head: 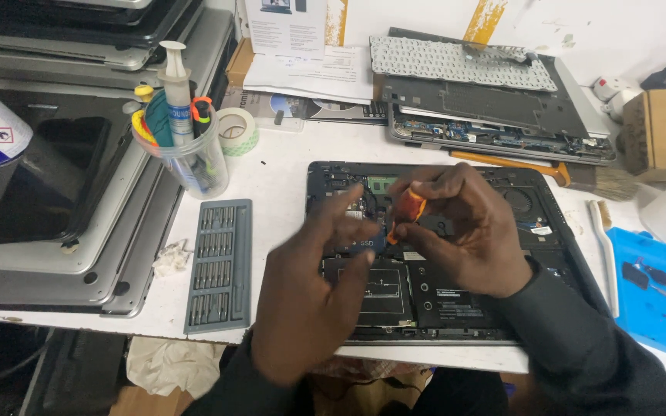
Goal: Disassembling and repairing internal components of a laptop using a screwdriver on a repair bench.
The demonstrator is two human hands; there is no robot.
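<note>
White cluttered workbench, opened black laptop chassis lying flat in front of me. My right hand pinches a small orange-handled screwdriver over the exposed board; left hand hovers beside it, fingers spread, holding nothing. Grey bit tray sits left.

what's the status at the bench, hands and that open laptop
Right hand pinching orange screwdriver over open laptop. Left hand open, hovering beside it, blurred. Bit set lies left of laptop, nothing blocking.
</note>
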